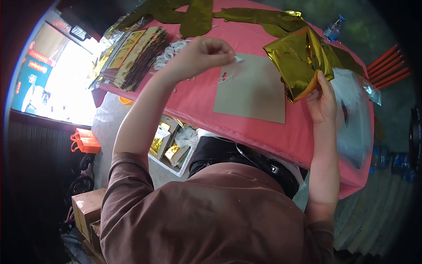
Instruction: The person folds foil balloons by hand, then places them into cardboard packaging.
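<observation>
My left hand (205, 56) is raised over the table with its fingers pinched on a small white piece (238, 59). Below it lies a flat grey-brown cardboard sheet (255, 99) with a small cutout near its left edge. A thin white string (226, 79) loops out by that cutout. To the right, my right hand (321, 100) grips the lower edge of a folded, shiny gold foil piece (292, 59), thumb in front. The foil is held up above the table and its sides stand partly apart. Left of my left wrist, white rings (169, 53) lie in a pile.
A pink cloth (193, 97) covers the table. Stacked cardboard pieces (143, 57) stand at its left, gold foil shapes (198, 17) along the far edge. Clear plastic bags (351, 119) and a bottle (334, 29) sit right. A white crate (179, 172) stands below.
</observation>
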Demonstrator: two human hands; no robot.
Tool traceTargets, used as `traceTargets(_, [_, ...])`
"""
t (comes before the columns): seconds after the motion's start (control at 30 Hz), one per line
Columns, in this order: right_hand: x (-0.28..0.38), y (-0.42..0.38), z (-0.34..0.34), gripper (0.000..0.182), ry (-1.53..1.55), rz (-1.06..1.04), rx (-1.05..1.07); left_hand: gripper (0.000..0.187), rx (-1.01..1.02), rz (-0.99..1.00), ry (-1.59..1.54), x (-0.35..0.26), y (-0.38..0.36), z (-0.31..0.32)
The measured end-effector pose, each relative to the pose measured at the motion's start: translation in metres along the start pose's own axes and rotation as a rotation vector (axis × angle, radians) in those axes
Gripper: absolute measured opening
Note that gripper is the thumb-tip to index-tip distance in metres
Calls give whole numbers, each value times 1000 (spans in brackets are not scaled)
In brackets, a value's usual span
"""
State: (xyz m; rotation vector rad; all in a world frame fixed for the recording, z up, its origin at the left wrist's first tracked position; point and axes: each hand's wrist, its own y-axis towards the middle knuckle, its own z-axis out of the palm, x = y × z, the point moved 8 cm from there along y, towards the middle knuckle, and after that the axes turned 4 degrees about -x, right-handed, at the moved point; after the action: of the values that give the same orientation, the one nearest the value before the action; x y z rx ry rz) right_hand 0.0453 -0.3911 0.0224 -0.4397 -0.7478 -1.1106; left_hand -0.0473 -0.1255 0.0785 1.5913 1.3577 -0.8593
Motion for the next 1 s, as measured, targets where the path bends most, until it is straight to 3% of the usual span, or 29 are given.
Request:
traceTargets(0.07, [0,1,-2,26,2,0,-6,12,56,57,-89,1,8,25])
traceTargets(0.3, [1,1,-3,27,0,-3,-45,13,94,74,260,15,20,67])
traceTargets(0.37, [1,-1,2,26,-8,-23,-77,15,-11,424,598,1,17,63])
traceTargets(0.43, [2,-2,2,25,-14,-41,-108,17,51,397,604,7,13,59])
traceTargets(0.5, [1,-2,7,27,-17,-28,2,19,115,368,609,2,7,58])
traceTargets(0.6, [2,-4,12,26,-13,-40,23,18,182,216,690,11,4,59])
traceTargets(0.7, [2,-4,12,26,-23,-53,7,18,112,287,775,21,10,64])
traceTargets(0.87, [3,-1,4,27,-18,-44,-13,16,36,464,664,1,14,84])
traceTargets(1.0, [2,-1,2,27,-38,-42,-53,15,84,550,678,-4,10,96])
